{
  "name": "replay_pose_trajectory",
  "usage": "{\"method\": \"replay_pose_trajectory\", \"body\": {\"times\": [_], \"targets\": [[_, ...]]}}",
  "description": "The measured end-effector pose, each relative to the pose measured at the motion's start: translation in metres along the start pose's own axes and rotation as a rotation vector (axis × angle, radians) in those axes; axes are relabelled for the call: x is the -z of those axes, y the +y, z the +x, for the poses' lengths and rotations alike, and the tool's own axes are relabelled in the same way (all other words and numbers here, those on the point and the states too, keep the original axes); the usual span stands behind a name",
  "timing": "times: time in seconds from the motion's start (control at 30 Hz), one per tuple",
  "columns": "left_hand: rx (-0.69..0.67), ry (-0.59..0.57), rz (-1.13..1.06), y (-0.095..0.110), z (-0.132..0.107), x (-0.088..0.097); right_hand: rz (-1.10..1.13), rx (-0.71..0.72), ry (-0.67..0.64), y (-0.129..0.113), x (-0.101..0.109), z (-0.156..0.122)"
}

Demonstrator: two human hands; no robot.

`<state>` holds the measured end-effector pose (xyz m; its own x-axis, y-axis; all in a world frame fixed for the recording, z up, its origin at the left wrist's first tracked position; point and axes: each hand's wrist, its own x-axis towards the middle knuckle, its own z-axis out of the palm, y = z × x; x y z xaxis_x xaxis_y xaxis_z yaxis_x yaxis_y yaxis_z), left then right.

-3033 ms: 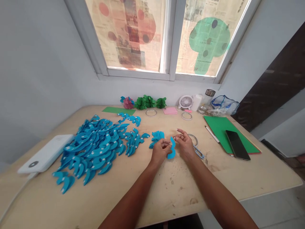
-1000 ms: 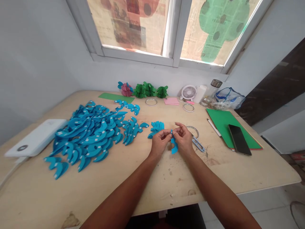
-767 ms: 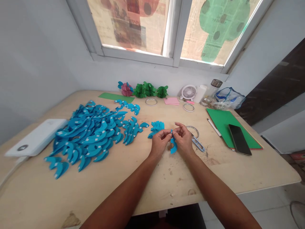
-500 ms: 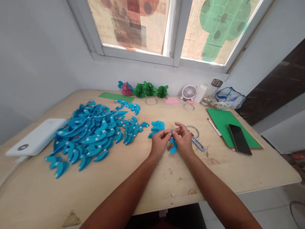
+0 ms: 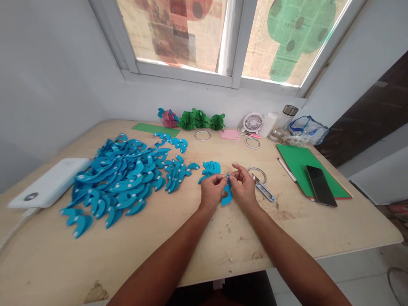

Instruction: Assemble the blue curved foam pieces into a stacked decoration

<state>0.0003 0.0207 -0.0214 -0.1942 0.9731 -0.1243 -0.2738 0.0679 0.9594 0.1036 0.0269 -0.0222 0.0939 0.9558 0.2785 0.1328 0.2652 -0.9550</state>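
Observation:
A curved blue paper piece hangs between my two hands over the front middle of the table. My left hand pinches its upper end from one side, and the fingertips of my right hand close on the same end from the other. The fingers hide most of that end. Just behind my left hand sits a small stack of folded blue paper pieces. To the right of my right hand lie light-blue thread snips and a roll of tape.
A large heap of blue paper pieces with white squares covers the table's left side, beside a white power bank. Green paper figures and a small fan stand at the back. A phone lies on green sheets.
Both hands have shifted slightly to the left with the paper piece. Its hanging curved part has swung left and turned a little.

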Motion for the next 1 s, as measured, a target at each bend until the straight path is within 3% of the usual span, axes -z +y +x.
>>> {"method": "replay_pose_trajectory", "body": {"times": [0.3, 0.57, 1.0], "targets": [[-0.034, 0.013, 0.043, 0.0001, 0.0034, 0.0017, -0.082, 0.071, 0.018, -0.0042, 0.0002, -0.0042], [0.040, 0.022, 0.017, 0.0048, 0.0000, 0.0010, -0.079, 0.067, 0.040, -0.0020, 0.0056, 0.0000], [0.035, -0.062, 0.012, 0.0007, -0.0001, 0.0005, -0.073, 0.070, -0.005, -0.0040, 0.0035, 0.0011]]}}
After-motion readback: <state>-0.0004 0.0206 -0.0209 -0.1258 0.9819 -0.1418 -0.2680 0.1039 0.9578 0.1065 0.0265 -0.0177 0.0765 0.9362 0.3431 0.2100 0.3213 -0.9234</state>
